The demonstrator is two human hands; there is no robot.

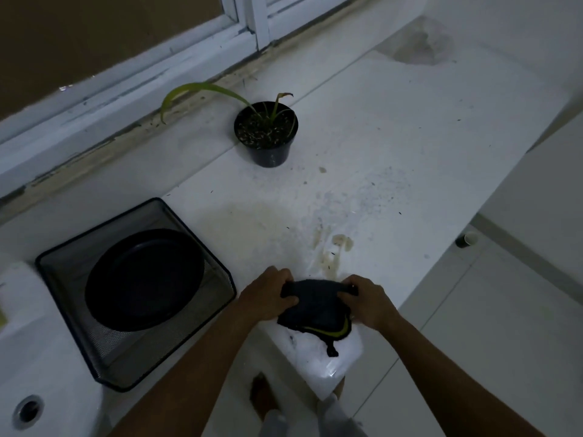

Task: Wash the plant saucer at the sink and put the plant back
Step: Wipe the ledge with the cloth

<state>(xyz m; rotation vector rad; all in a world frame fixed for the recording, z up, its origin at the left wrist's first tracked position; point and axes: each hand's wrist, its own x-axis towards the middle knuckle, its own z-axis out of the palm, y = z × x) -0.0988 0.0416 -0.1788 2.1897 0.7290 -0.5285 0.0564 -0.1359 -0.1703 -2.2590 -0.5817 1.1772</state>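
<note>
Plant saucer (145, 279), black and round, lies in a mesh basket (132, 345) just left of the fingers (279, 274). The left hand (268, 294) and right hand (366, 301) each grip a dark cloth (315, 310) at the tabletop's (378, 152) near edge. The potted plant (268, 134) stands well beyond the fingers.

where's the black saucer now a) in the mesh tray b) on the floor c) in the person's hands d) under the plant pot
a: the saucer lies in the mesh tray; the plant pot stands on the counter and the left hand and right hand grip a cloth
</note>
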